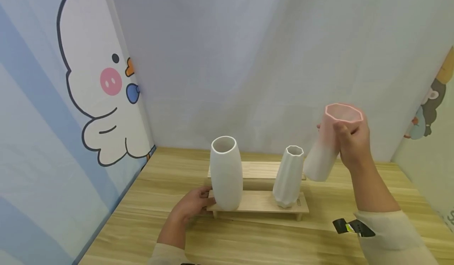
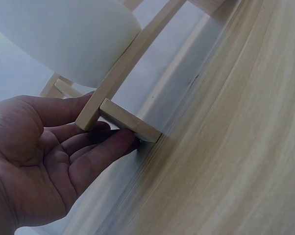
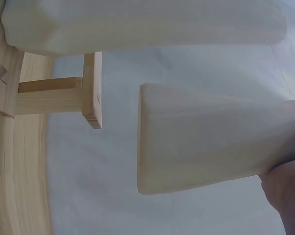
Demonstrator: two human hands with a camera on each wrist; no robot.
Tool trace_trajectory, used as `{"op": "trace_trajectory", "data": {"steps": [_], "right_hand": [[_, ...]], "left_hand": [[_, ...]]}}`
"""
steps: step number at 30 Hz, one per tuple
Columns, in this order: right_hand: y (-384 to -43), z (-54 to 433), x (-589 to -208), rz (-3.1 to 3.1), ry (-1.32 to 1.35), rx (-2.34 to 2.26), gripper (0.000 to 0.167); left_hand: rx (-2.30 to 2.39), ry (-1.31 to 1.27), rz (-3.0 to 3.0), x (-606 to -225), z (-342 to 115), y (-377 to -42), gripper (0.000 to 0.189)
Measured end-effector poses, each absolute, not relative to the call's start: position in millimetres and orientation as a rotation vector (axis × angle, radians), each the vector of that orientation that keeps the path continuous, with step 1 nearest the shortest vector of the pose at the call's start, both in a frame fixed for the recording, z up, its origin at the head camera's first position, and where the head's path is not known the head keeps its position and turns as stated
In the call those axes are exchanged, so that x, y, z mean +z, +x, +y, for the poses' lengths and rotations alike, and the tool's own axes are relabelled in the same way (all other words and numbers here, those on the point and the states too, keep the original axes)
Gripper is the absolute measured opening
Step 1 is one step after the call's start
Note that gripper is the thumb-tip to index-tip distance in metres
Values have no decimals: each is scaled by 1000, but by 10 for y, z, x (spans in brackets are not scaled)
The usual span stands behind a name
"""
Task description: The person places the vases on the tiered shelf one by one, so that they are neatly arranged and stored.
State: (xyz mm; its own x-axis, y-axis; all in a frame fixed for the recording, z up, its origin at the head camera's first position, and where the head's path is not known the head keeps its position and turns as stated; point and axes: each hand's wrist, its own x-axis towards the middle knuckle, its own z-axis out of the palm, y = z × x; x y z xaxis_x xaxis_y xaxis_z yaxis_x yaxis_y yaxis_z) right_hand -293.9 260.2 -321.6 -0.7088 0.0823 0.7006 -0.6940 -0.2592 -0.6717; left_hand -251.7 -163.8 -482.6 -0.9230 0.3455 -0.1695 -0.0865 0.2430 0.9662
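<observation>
My right hand (image 1: pixel 356 145) grips a pink-and-white faceted vase (image 1: pixel 328 139) by its upper part. That vase is tilted in the air to the right of a two-step wooden stand (image 1: pixel 257 202); the right wrist view shows its pale base (image 3: pixel 186 142) clear of the step. At the stand's left end, my left hand (image 1: pixel 191 204) holds the lower step, with thumb over the board (image 2: pixel 96 110) and fingers beneath, by the leg (image 2: pixel 130 122). On that step stand a tall smooth white vase (image 1: pixel 227 178) at the left and a smaller ribbed white vase (image 1: pixel 288 180) at the right.
The stand's higher back step (image 1: pixel 260 169) runs behind the two white vases. Under everything lies a wood-grain table (image 1: pixel 248 241). A grey curtain (image 1: pixel 241 68) closes off the back, and a cartoon-printed panel (image 1: pixel 88 80) rises on the left.
</observation>
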Motion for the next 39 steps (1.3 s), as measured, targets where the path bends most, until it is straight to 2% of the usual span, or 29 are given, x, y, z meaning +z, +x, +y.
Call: {"op": "trace_trajectory", "data": {"steps": [9,32,39], "right_hand": [[-3033,2497,-3134,-1466,774,2047,50],[-3215,2132,-3028,-1480,846,2098,58],[-3260,2036,-3066,-1500,863,2118,52]], "left_hand": [[1708,237,2194,-4815,-1647,-2502,64],[1695,229,2203,-4809,-1647,-2502,64],[1695,216,2205,-4807,-1645,-2502,63]]}}
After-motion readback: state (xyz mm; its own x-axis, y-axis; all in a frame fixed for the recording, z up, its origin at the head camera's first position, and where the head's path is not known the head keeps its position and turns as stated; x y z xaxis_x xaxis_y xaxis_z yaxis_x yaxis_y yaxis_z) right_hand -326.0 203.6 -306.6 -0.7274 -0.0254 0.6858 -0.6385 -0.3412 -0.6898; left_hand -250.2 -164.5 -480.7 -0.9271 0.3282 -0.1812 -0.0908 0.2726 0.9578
